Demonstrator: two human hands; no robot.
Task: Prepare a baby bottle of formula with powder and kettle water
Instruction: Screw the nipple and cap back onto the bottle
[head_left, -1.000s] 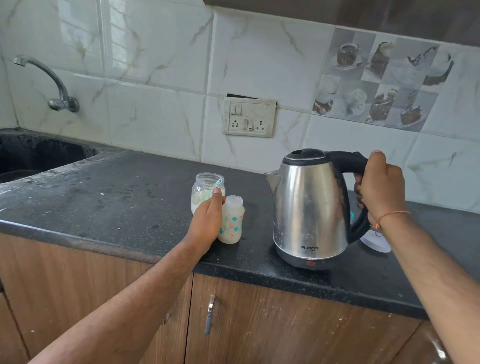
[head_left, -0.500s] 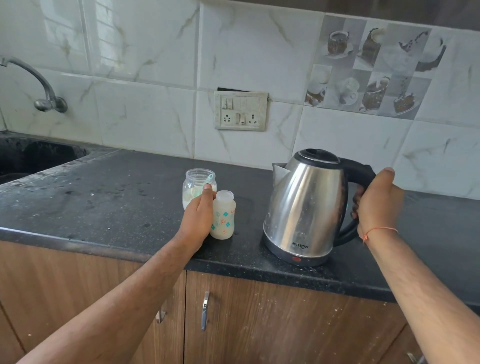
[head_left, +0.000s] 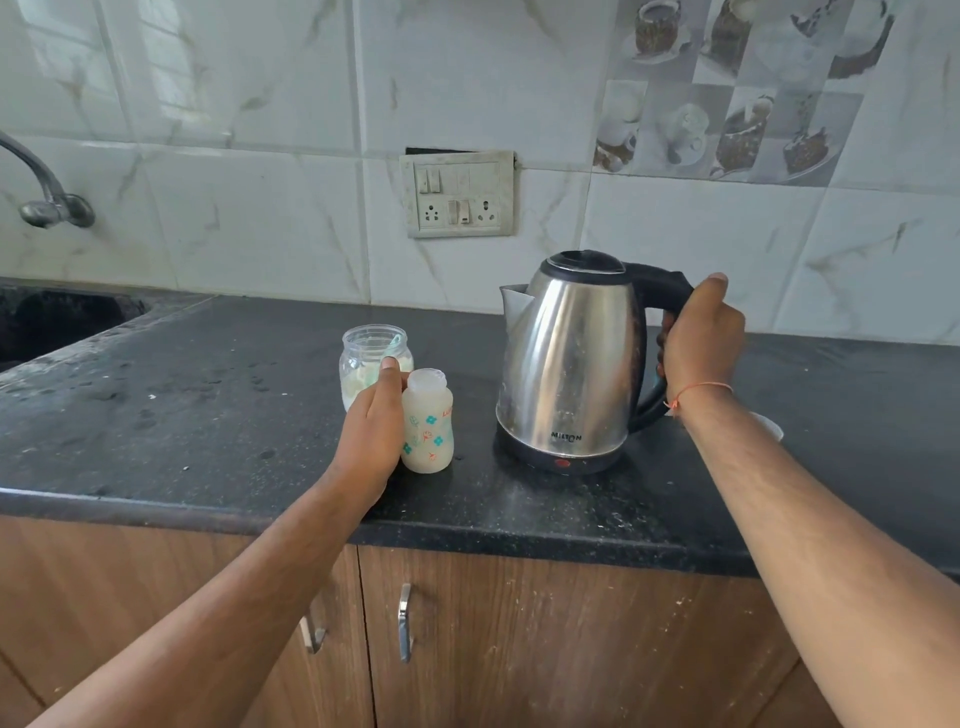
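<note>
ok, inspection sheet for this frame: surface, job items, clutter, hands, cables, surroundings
Surface: black countertop, dusty, speckled with marks.
Job's things: baby bottle upright, uncapped; steel kettle tilted, spout toward bottle, lid shut; open powder jar with scoop, behind bottle.
Clutter: white object behind right forearm, mostly hidden.
Grippers: left hand steadies bottle; right hand grips kettle handle.
Cables: nothing seen.
Surroundings: switch and socket plate, wall tap, sink at left, cabinet doors below.
</note>
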